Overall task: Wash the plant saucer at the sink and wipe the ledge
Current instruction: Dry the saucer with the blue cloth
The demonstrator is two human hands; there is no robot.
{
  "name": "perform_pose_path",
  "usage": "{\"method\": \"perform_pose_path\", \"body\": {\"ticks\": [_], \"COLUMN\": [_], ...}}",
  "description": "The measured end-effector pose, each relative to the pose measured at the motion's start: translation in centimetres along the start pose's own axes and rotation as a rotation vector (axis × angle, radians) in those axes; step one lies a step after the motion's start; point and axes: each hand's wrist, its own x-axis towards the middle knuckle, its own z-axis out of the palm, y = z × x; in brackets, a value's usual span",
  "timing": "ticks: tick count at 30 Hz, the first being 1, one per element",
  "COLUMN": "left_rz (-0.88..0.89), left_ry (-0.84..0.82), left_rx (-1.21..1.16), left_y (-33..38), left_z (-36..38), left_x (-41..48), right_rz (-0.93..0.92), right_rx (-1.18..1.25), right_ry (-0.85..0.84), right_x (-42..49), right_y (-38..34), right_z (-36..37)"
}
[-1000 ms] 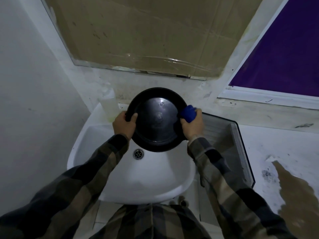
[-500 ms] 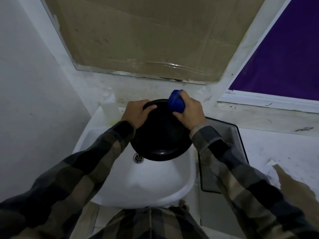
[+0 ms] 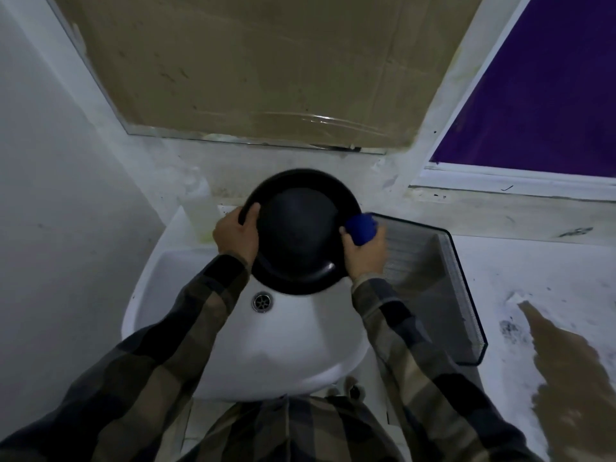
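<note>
**A:** Where is it?

**B:** Above the white ceramic sink [image 3: 233,345], I judge so drips land in the basin. My left hand [image 3: 235,236] grips the round black plastic plant saucer [image 3: 300,235] by its rim. My right hand [image 3: 365,255] clutches a small blue scrubber [image 3: 361,228] against the opposite edge.

**A:** And beyond?

**B:** The grimy pale ledge [image 3: 500,213] looks unwiped.
</note>
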Motion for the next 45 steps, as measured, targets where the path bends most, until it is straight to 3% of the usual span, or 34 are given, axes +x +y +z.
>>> {"method": "perform_pose_path", "body": {"ticks": [6, 9, 13, 17, 22, 24, 29, 32, 37, 41, 43, 45], "left_rz": [-0.238, -0.295, -0.275, -0.217, -0.173, -0.185, -0.172, -0.215, -0.186, -0.233, -0.314, -0.377], "left_ry": [0.269, 0.209, -0.156, -0.435, -0.484, -0.489, -0.469, -0.439, -0.307, -0.212, -0.250, -0.299], "left_rx": [-0.330, -0.470, -0.709, -0.709, -0.560, -0.558, -0.522, -0.587, -0.547, -0.548, -0.585, -0.661], "left_y": [1.6, 0.2, -1.9, -2.0, -2.0, -1.7, -1.4, -1.5, -0.3, 0.1, 0.1, 0.3], "left_z": [2.7, 2.6, 0.1, -0.9, -0.4, 0.2, 1.3, 1.1, -0.1, 0.4, 1.1, 1.6], "left_x": [-3.3, -3.4, -1.3, -1.6, -3.0, -3.6, -4.4, -4.5, -3.1, -2.3, -3.0, -3.9], "right_rz": [0.385, 0.385, 0.230, 0.136, -0.381, -0.486, -0.670, -0.843, -0.653, -0.619, -0.707, -0.771], "right_rx": [0.358, 0.328, 0.147, -0.041, -0.357, -0.482, -0.639, -0.783, -0.921, -0.733, -0.576, -0.536], "right_ry": [0.074, 0.019, -0.132, -0.148, 0.005, -0.140, -0.688, -0.661, -0.512, -0.755, -0.891, -0.912], "right_x": [-3.5, -3.5, -1.4, 0.0, -1.0, -1.9, -5.0, -3.0, 1.1, -4.8, -7.2, -6.1], "right_y": [-0.1, -0.3, -0.4, -1.2, -2.2, -2.5, -3.2, -2.7, -1.2, -0.7, -1.5, -2.6], "right_z": [2.9, 3.1, 0.7, -0.8, -0.2, 0.6, 2.1, 1.2, -1.8, -3.0, -2.2, -0.9]}}
